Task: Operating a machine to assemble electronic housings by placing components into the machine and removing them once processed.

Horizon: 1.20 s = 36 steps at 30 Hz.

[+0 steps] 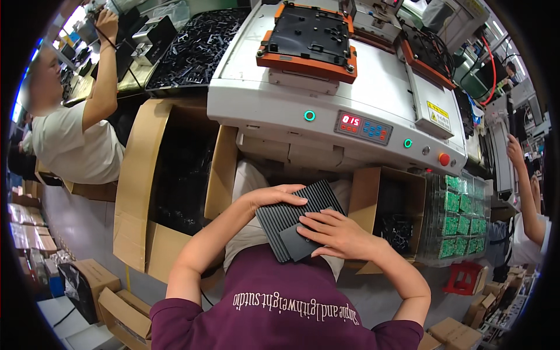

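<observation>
A black finned casing (272, 223), with parallel ribs and a smooth flat panel at its near right, is tilted over my lap. My left hand (271, 197) grips its far left edge, the fingers lying over the ribs and the rest of the grip hidden. On the right side, my right hand (341, 234) holds the casing with fingers spread across the smooth panel; the thumb reaches toward its near edge. Beyond the hands stands a white machine (262, 105) with a lit control panel (363, 127). An orange-framed fixture (309, 36) bearing a black plate rests on top of it.
An open cardboard box (135, 192) with dark contents stands left of my knees. Another box (363, 198) holding black parts is at the right, beside clear trays of green circuit boards (461, 216). A red stool (464, 277) stands lower right. Co-workers (76, 134) work on both sides.
</observation>
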Each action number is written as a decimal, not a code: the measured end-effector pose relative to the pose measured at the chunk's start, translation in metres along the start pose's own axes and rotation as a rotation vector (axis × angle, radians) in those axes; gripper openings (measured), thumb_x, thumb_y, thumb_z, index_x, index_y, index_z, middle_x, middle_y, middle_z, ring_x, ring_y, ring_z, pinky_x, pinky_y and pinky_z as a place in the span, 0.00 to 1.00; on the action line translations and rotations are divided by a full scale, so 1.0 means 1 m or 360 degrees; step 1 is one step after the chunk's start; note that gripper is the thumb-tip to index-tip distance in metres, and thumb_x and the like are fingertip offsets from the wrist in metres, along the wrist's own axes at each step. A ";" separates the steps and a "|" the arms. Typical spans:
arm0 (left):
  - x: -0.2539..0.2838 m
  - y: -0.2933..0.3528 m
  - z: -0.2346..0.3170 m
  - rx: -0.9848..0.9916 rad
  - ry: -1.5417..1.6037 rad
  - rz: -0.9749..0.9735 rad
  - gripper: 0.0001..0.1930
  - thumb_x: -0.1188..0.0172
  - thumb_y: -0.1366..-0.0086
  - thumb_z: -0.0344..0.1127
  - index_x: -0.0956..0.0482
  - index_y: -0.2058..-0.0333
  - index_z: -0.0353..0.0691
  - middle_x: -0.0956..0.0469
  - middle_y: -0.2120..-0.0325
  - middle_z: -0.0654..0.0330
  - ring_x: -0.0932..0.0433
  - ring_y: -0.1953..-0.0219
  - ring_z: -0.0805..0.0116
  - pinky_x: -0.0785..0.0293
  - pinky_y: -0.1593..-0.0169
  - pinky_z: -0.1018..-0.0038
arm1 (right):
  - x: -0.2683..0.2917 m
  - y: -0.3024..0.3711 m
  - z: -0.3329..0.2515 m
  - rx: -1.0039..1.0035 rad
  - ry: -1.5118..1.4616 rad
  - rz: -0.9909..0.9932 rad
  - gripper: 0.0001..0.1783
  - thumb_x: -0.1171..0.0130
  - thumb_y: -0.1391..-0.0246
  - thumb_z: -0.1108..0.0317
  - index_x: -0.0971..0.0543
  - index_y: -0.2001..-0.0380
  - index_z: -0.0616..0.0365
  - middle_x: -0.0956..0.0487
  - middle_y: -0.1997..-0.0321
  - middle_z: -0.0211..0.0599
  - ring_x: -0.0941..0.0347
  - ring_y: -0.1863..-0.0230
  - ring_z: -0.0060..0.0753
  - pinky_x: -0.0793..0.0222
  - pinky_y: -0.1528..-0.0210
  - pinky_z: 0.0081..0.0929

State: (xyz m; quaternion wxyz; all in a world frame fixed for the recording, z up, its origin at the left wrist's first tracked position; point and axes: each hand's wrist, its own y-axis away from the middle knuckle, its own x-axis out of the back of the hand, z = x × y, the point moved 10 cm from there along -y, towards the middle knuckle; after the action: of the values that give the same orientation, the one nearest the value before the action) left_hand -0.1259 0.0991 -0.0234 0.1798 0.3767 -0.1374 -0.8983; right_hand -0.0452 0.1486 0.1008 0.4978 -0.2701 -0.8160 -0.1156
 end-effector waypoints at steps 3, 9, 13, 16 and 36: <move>0.036 0.010 -0.017 0.0048 -0.0017 0.0565 0.31 0.43 0.35 0.46 0.38 0.40 0.31 0.25 0.51 0.55 0.23 0.53 0.69 0.24 0.51 0.72 | 0.004 -0.004 -0.003 -0.0131 0.0272 0.0113 0.38 0.34 0.58 0.64 0.32 0.41 0.59 0.33 0.37 0.43 0.37 0.35 0.42 0.39 0.37 0.41; -0.006 0.032 -0.046 0.0049 0.0685 -0.0161 0.36 0.58 0.34 0.65 0.27 0.51 0.31 0.19 0.66 0.52 0.19 0.69 0.65 0.21 0.62 0.70 | 0.038 0.027 0.047 -0.0786 -0.0711 0.0796 0.24 0.36 0.49 0.69 0.27 0.48 0.62 0.21 0.56 0.49 0.23 0.58 0.48 0.27 0.56 0.30; 0.029 0.074 -0.016 -0.0522 -0.0101 0.0709 0.30 0.58 0.29 0.57 0.38 0.40 0.38 0.23 0.61 0.53 0.21 0.60 0.65 0.25 0.53 0.72 | 0.042 0.048 0.074 -0.1127 -0.1699 0.1511 0.15 0.45 0.38 0.62 0.27 0.55 0.64 0.24 0.60 0.26 0.32 0.60 0.13 0.32 0.58 0.20; 0.007 0.084 0.009 -0.0857 0.0229 0.0708 0.31 0.40 0.36 0.42 0.40 0.39 0.38 0.26 0.53 0.56 0.27 0.50 0.64 0.32 0.43 0.68 | 0.034 0.022 0.074 -0.1069 -0.1600 0.1326 0.17 0.46 0.37 0.60 0.27 0.54 0.63 0.24 0.59 0.27 0.33 0.58 0.15 0.34 0.54 0.19; -0.011 0.120 0.008 -0.0921 0.0702 0.0951 0.32 0.32 0.49 0.25 0.34 0.45 0.31 0.25 0.53 0.53 0.24 0.52 0.62 0.27 0.47 0.68 | 0.228 -0.068 0.128 -0.0876 0.0192 0.1822 0.24 0.55 0.35 0.57 0.31 0.46 0.66 0.23 0.60 0.52 0.28 0.55 0.51 0.35 0.50 0.38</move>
State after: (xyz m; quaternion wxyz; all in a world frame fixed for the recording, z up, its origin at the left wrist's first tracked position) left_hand -0.0980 -0.0028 0.0345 0.5531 0.4368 0.0578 -0.7071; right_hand -0.2613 0.2252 0.2444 0.4382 -0.7743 -0.4535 -0.0517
